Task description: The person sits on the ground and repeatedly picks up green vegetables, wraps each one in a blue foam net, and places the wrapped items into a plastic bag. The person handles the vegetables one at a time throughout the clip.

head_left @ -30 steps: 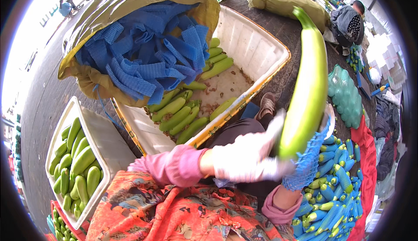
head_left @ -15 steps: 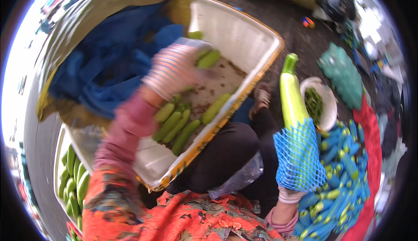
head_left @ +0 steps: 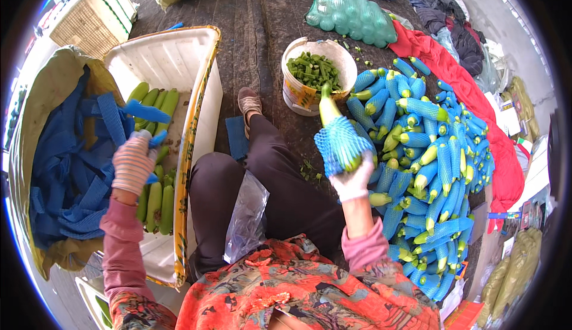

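Right hand [head_left: 353, 182], white glove, fingers closed around the lower end of a green gourd [head_left: 332, 118] held upright, sheathed in blue foam netting [head_left: 341, 144]; bare stem end on top. Just beside: pile of netted gourds [head_left: 429, 169]; behind: white bucket [head_left: 298, 92] of green trimmings.

Left hand [head_left: 132, 164], striped glove, fingers pinching a blue net sleeve [head_left: 146, 112] above the white crate [head_left: 173, 62] of bare gourds. Sack of blue nets [head_left: 59, 169] adjoining.

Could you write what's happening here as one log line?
left hand: gripping blue foam net | right hand: holding netted gourd | netted pile alongside
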{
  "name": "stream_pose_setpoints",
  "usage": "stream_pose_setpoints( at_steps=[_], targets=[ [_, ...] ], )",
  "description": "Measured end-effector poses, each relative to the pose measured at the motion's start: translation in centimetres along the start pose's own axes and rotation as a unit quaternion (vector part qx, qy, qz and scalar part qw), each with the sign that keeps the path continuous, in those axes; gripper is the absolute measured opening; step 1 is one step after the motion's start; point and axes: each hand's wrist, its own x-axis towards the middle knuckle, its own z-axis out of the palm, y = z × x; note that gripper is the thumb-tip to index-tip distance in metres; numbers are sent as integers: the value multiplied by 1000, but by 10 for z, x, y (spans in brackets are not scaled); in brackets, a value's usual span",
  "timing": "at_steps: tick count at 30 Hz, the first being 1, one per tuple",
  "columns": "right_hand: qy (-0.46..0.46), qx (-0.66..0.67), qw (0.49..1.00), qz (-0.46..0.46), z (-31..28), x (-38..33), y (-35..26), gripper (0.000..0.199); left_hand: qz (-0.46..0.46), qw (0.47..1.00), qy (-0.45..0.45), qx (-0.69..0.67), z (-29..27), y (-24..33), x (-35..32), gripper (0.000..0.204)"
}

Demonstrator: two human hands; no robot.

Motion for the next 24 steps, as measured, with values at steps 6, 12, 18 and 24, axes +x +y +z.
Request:
stream_pose_setpoints(
  at_steps=[6,12,18,24],
  targets=[
    [22,45,999,-15,-26,6,-56,41,-15,957,114,-267,-5,11,-41,27],
    [161,-123,918,-341,-50,14,-233,25,-101,956,183,-207,-36,55,-46,29],
    [-124,-369,748,-538,100,-47,-92,18,-115,946,218,-210,-66,98,-47,24],
    [-461,-439,762,118,166,-112,117,43,-27,957,131,-257,-102,102,-78,21]
  ],
)
